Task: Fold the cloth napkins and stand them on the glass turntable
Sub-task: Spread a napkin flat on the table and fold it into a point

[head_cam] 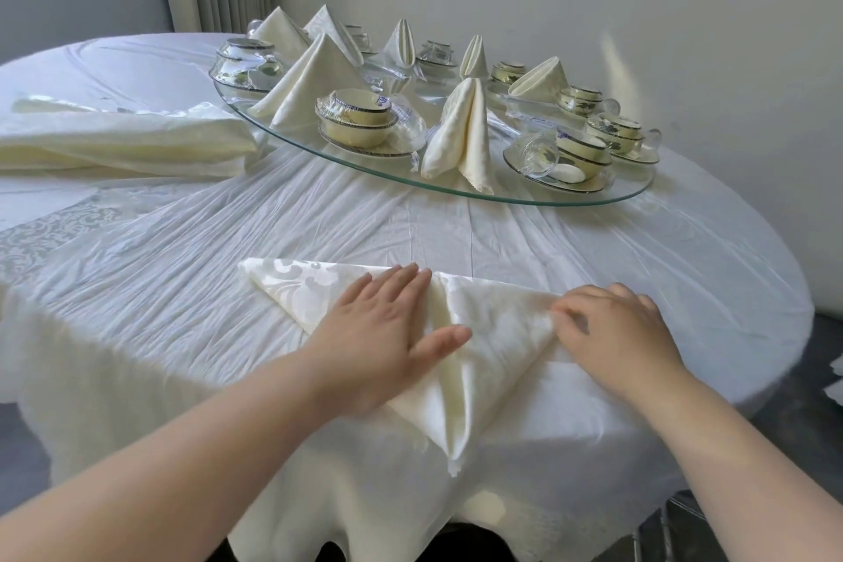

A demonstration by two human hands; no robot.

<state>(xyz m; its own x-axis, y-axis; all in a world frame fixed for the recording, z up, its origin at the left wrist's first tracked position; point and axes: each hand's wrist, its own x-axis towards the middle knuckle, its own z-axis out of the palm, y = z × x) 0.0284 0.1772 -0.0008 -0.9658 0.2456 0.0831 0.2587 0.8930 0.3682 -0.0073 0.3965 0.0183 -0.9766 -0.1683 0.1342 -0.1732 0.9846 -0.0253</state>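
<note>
Cream damask napkin [492,324]: flat on table near front edge, folded to triangle, apex toward front edge, long side away; raised ridge runs down centre to apex. Glass turntable [547,201]: round, clear, mid-table toward far side. Folded napkins upright on it: tall pyramid [314,78] at left, draped cone [460,128] at near rim, others behind. Spare napkins [127,141]: loose flat pile near left edge of table.
</note>
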